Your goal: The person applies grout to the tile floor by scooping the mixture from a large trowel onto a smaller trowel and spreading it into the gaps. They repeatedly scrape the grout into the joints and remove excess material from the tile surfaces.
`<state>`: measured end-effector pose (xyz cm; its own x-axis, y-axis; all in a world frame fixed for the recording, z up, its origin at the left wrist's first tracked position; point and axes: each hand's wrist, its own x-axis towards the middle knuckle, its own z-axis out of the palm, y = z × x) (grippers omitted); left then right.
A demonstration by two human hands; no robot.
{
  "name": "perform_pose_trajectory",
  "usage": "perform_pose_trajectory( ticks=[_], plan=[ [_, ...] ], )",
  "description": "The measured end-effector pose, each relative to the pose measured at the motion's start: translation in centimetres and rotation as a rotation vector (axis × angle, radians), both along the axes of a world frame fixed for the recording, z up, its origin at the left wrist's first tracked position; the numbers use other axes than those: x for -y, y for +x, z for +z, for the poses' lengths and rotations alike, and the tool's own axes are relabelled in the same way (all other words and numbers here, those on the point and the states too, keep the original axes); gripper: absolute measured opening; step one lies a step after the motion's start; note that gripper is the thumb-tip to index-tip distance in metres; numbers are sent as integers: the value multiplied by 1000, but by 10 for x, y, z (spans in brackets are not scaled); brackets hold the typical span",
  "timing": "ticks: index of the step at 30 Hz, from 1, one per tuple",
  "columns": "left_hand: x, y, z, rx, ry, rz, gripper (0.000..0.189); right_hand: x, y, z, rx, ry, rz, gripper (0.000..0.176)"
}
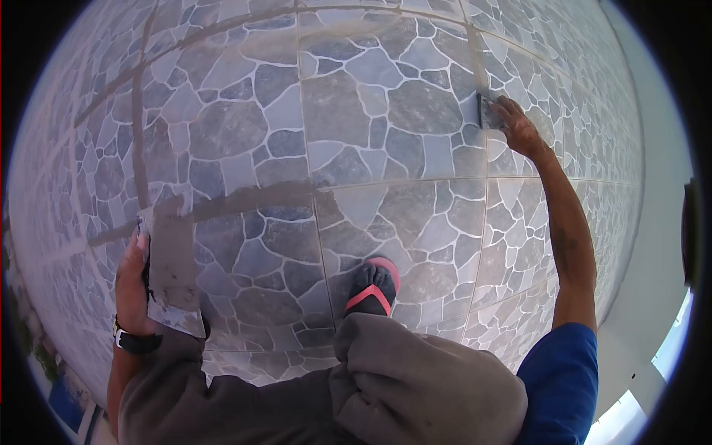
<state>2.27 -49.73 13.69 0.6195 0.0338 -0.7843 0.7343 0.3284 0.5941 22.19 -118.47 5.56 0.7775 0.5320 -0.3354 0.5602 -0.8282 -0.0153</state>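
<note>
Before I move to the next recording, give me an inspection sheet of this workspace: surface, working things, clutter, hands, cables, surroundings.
Surface: stone-patterned tiles; wide bands of grey paste cover some joints, others have none.
Working things: flat plate carrying more grey paste; small dark-edged spreader at a joint.
Clutter: nothing seen.
Hands: left hand holds the plate; right hand holds the spreader against the tiles.
Cables: nothing seen.
Surroundings: foot in a pink-strapped sandal on the tiles; pale wall at right; blurred greenery at lower left.
</note>
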Motion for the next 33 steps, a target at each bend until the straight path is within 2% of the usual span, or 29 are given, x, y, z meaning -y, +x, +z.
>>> perform_pose_trajectory(
  ticks=[1, 4, 8, 11, 13, 15, 18, 21, 28, 31, 33],
  plan=[
    [-4, -2, -1, -3, -14, -13, 49, 1, -3, -3, 1, -4, 29, 70],
    [-8, -2, 1, -49, -61, 22, 46, 7, 9, 16, -46, -257, 27, 68],
    [9, 3, 8, -80, 46, 36, 37, 0, 4, 24, 11, -19, 27, 66],
    [6, 2, -1, -40, 32, 13, 40, 6, -25, -3, -8, -48, 53, 66],
    [-4, -2, -8, 21, -29, 8, 44, 6, -25, 9, -68, -157, -4, 65],
    [-7, -2, -4, -34, -66, 22, 45, 9, -27, 23, -71, -242, -12, 65],
    [-4, 2, -4, -47, -66, 12, 47, 10, -34, 32, -36, -86, -64, 66],
    [-2, -1, -8, -45, -63, -19, 48, 0, -54, 16, -53, -38, 37, 65],
    [-2, 0, -1, 9, -70, -3, 49, 1, -61, 45, -110, -258, -47, 69],
    [-9, -5, -12, -33, -95, -41, 49, -7, -76, 37, -148, -22, -23, 69],
    [-5, -7, -10, -22, -55, -42, 47, -9, -92, 31, -165, -149, -81, 68]
  ],
)
